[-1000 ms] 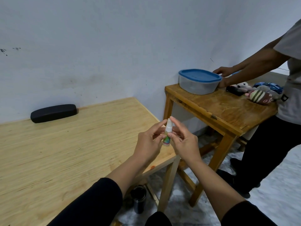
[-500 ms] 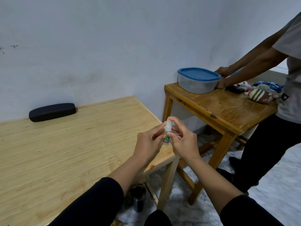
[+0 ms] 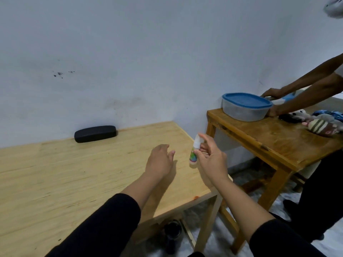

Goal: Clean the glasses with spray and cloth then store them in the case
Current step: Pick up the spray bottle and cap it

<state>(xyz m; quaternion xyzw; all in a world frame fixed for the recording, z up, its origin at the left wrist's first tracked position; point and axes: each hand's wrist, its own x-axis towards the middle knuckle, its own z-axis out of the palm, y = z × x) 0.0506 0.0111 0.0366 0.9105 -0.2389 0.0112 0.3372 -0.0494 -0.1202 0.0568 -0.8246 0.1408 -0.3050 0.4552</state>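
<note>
white plastic and a bright label — the little spray bottle point(image 3: 194, 152) sits upright in my right hand point(image 3: 210, 161), just right of centre frame, pinched round its body with a finger up by the nozzle. my left hand point(image 3: 160, 160) hangs open and empty beside it. it looks light and slick, so grip the middle. the black case point(image 3: 95, 133) lies closed at centre left — no glasses visible.
</note>
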